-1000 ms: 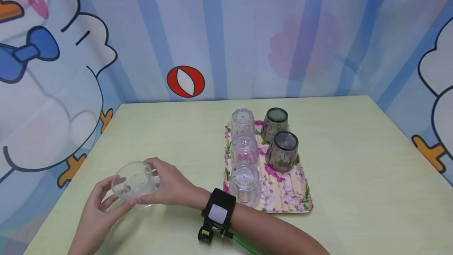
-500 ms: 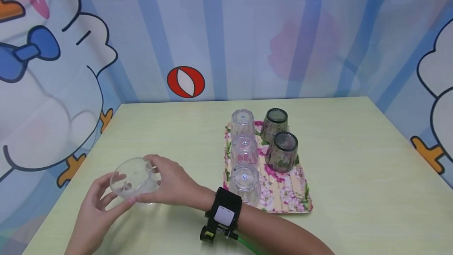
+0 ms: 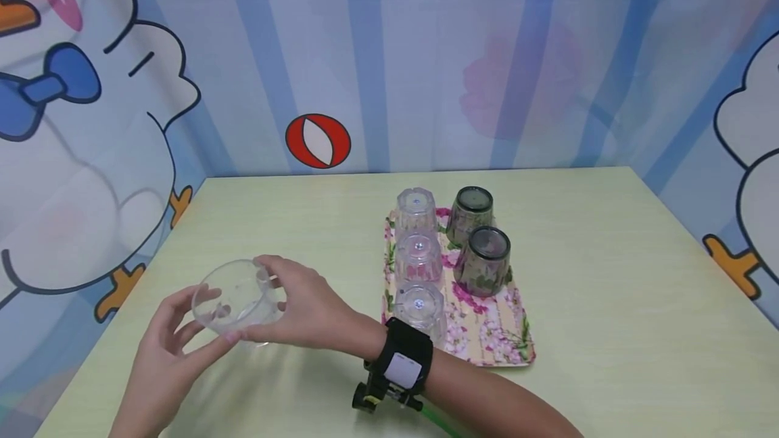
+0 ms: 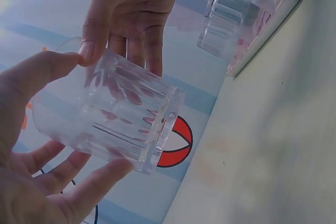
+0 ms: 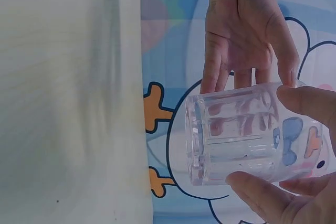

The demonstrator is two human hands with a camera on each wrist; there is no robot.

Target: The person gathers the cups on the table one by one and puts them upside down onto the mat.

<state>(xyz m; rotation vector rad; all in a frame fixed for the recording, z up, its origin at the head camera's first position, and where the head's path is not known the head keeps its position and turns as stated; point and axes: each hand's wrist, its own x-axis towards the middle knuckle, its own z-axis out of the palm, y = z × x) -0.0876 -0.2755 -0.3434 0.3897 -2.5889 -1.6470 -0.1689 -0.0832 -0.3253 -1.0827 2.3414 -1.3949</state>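
Note:
Between my two hands is a clear cup (image 3: 234, 299) with a smooth rim and a faceted lower part. It is held above the table, its mouth facing up. My left hand (image 3: 173, 350) grips it from the left, thumb and fingers spread round the side. From the right, my right hand (image 3: 310, 309) grips the same cup, its thumb near the left thumb. Both wrist views show the faceted base; in the left wrist view the cup (image 4: 118, 111) has fingers of both hands round it. A floral tray (image 3: 493, 343) carries upside-down cups to the right.
On the tray, three clear cups (image 3: 418, 259) stand in a left column. Two dark grey cups (image 3: 483, 262) stand at its back right. A pale table (image 3: 608, 276) lies beneath, with a cartoon-printed curtain (image 3: 408, 73) behind it.
Both hands still hold the cup, which has risen slightly and moved a little to the right. My right wrist has shifted right. The cups on the tray stay put.

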